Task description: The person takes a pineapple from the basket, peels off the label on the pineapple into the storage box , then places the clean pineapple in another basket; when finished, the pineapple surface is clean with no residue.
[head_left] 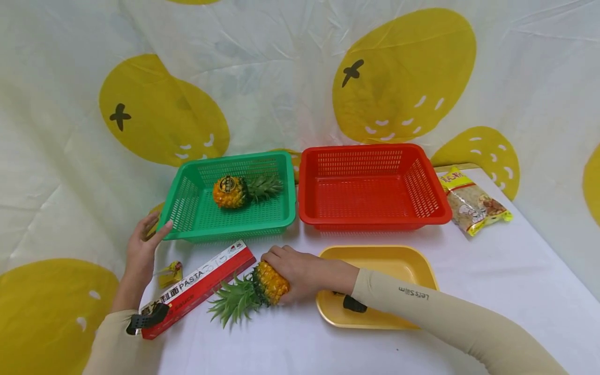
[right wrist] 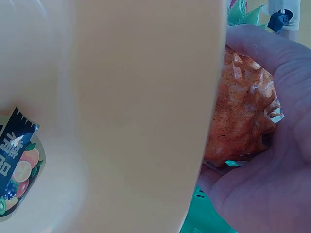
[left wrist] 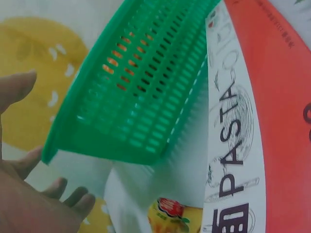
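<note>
The lower-centre pineapple [head_left: 270, 281], probably stiff and best held round its body, is gripped there by the right hand [head_left: 300, 268]; the left hand [head_left: 142, 247], mid-left, is spread empty.

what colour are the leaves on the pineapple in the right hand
Green; the leaves show best in the head view.

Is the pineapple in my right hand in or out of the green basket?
Out. In the head view, the right hand grips that pineapple on the near side of the green basket.
</note>
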`<control>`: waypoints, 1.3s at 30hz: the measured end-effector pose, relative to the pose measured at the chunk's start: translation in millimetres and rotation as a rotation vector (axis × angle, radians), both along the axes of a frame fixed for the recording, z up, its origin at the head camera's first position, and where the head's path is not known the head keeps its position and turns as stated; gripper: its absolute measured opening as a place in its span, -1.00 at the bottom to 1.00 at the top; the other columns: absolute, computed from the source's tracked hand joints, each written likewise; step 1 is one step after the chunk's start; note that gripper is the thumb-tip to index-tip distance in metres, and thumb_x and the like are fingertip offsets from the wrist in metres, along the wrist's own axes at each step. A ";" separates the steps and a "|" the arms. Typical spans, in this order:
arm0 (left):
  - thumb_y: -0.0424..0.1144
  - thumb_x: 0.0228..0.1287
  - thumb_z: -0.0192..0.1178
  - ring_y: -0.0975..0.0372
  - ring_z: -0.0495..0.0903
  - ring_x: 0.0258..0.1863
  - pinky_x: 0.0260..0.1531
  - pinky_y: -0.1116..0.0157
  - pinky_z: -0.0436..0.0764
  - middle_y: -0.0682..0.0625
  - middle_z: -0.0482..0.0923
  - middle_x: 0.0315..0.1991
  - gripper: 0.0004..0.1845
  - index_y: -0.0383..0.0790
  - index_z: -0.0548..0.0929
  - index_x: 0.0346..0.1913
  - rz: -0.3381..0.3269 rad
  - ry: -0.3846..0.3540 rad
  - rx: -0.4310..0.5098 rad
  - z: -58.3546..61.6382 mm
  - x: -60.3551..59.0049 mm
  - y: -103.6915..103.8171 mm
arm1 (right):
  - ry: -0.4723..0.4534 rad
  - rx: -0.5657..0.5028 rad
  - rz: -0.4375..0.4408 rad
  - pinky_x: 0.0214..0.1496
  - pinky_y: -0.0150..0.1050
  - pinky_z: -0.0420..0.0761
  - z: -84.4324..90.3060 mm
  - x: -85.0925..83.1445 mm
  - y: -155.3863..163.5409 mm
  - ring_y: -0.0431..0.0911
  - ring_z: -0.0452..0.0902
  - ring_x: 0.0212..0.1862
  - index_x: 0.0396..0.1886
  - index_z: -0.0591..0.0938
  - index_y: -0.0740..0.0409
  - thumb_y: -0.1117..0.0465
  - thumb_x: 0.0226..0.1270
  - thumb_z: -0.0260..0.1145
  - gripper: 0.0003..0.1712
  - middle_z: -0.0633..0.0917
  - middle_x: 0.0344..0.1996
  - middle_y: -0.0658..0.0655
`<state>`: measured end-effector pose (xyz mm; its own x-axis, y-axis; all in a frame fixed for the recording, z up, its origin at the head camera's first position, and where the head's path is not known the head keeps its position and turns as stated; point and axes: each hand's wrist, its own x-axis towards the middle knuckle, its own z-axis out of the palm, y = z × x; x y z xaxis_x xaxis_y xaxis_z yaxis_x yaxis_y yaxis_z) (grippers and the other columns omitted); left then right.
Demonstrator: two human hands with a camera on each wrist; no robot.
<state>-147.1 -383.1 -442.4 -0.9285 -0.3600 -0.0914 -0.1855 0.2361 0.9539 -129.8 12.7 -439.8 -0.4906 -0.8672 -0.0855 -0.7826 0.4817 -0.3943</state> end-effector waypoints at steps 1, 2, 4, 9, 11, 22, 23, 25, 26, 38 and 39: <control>0.02 0.51 0.32 -0.06 0.09 0.55 0.56 -0.08 0.08 -0.12 0.07 0.66 -0.20 0.03 0.23 0.67 -0.012 -0.005 0.008 -1.8 -0.4 -0.9 | -0.003 0.000 -0.001 0.23 -0.32 0.51 -0.1 0.2 0.1 -0.04 0.38 0.22 0.51 0.29 0.14 -0.15 0.17 0.65 0.08 0.44 0.26 0.08; 0.01 0.51 0.33 -0.03 0.11 0.52 0.56 -0.05 0.09 -0.14 0.07 0.66 -0.20 0.05 0.23 0.67 -0.022 -0.009 0.021 -3.6 -0.7 -1.5 | -0.004 0.000 -0.001 0.22 -0.33 0.51 -0.4 0.2 0.1 -0.04 0.38 0.22 0.51 0.30 0.14 -0.15 0.16 0.65 0.08 0.44 0.25 0.08; -0.06 0.50 0.35 0.05 0.21 0.43 0.53 0.08 0.19 -0.15 0.09 0.63 -0.20 0.06 0.23 0.67 -0.047 0.005 0.067 -7.0 -1.6 -2.1 | -0.005 0.000 -0.001 0.23 -0.33 0.51 -0.5 0.2 0.3 -0.04 0.38 0.22 0.51 0.30 0.14 -0.15 0.16 0.65 0.08 0.44 0.25 0.08; -0.22 0.46 0.40 0.18 0.40 0.22 0.20 0.45 0.53 -0.19 0.13 0.52 -0.14 0.09 0.19 0.68 -0.102 0.054 0.229 -13.6 -4.0 -1.6 | 0.007 0.002 0.003 0.26 -0.32 0.50 -0.7 -0.3 1.2 -0.03 0.38 0.23 0.51 0.29 0.15 -0.15 0.16 0.65 0.09 0.44 0.25 0.09; -0.27 0.46 0.39 0.18 0.42 0.19 0.10 0.48 0.59 -0.19 0.12 0.48 -0.12 0.11 0.15 0.68 -0.120 0.068 0.286 -15.7 -4.5 -1.0 | 0.004 0.001 0.002 0.26 -0.32 0.49 -1.0 -0.3 1.5 -0.03 0.38 0.22 0.51 0.29 0.15 -0.15 0.17 0.65 0.08 0.44 0.25 0.09; -0.36 0.45 0.37 0.18 0.48 0.20 0.11 0.35 0.62 -0.10 0.16 0.46 -0.10 0.19 0.16 0.68 -0.105 0.095 0.423 -23.7 -5.5 0.2 | -0.010 -0.014 -0.003 0.22 -0.35 0.50 -3.2 0.9 1.6 -0.06 0.38 0.20 0.50 0.30 0.13 -0.14 0.16 0.66 0.07 0.44 0.25 0.07; -0.37 0.45 0.36 0.16 0.48 0.21 0.11 0.34 0.62 -0.10 0.17 0.46 -0.11 0.18 0.16 0.68 -0.106 0.098 0.432 -24.1 -5.7 0.3 | -0.010 -0.015 -0.003 0.23 -0.35 0.50 -3.3 0.8 1.9 -0.06 0.38 0.20 0.50 0.30 0.13 -0.15 0.16 0.66 0.07 0.44 0.25 0.07; -0.38 0.46 0.36 0.13 0.47 0.22 0.13 0.31 0.61 -0.08 0.19 0.43 -0.11 0.17 0.17 0.68 -0.107 0.103 0.444 -24.4 -5.4 0.3 | -0.012 -0.019 0.000 0.24 -0.35 0.49 -3.5 0.7 2.2 -0.06 0.37 0.20 0.50 0.30 0.14 -0.14 0.16 0.66 0.07 0.44 0.24 0.07; -0.39 0.45 0.35 0.11 0.46 0.23 0.14 0.30 0.61 -0.07 0.21 0.42 -0.11 0.16 0.17 0.68 -0.108 0.105 0.452 -24.4 -5.3 0.2 | -0.011 -0.020 0.002 0.25 -0.35 0.48 -3.4 0.8 2.4 -0.06 0.37 0.20 0.50 0.30 0.14 -0.14 0.17 0.66 0.06 0.44 0.24 0.07; -0.38 0.48 0.32 0.06 0.36 0.31 0.20 0.23 0.53 -0.10 0.11 0.49 -0.13 0.19 0.17 0.68 -0.133 0.127 0.425 -29.9 -5.8 -2.2 | 0.003 -0.017 0.009 0.29 -0.32 0.46 -2.6 1.8 3.3 -0.04 0.36 0.23 0.50 0.29 0.15 -0.15 0.18 0.65 0.07 0.43 0.25 0.08; -0.38 0.49 0.32 0.05 0.36 0.31 0.20 0.24 0.53 -0.11 0.11 0.50 -0.14 0.18 0.16 0.68 -0.136 0.132 0.416 -30.7 -6.3 -2.1 | 0.005 -0.017 0.009 0.27 -0.33 0.47 -2.7 1.8 3.2 -0.05 0.36 0.22 0.50 0.29 0.14 -0.15 0.18 0.65 0.07 0.43 0.25 0.07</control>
<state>-153.3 -385.3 -473.1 -0.9783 -0.1912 -0.0804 -0.0501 -0.1584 0.9861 -128.0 16.0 -442.5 -0.4833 -0.8728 -0.0686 -0.7887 0.4681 -0.3986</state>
